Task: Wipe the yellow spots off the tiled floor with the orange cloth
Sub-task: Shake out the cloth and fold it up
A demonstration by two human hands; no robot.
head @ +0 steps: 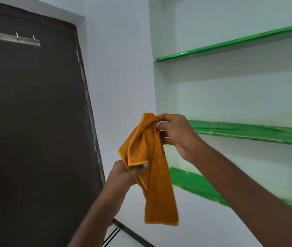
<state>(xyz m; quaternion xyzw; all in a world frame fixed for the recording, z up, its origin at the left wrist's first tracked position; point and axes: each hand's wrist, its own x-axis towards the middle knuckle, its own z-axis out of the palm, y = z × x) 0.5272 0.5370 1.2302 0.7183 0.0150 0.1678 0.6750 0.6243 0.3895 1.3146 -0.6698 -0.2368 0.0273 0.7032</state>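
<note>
Dark brown door fills nine o'clock, green shelves at three. Orange cloth hangs mid-air at centre — right hand pinches its top edge, left hand grips a folded corner at seven o'clock, the tail dangling below both.

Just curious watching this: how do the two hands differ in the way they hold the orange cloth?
The right hand pinches the orange cloth at its top; the left hand grips a folded edge lower down. The right hand is higher, the left nearer the dark door. Both hold the cloth in the air.
</note>
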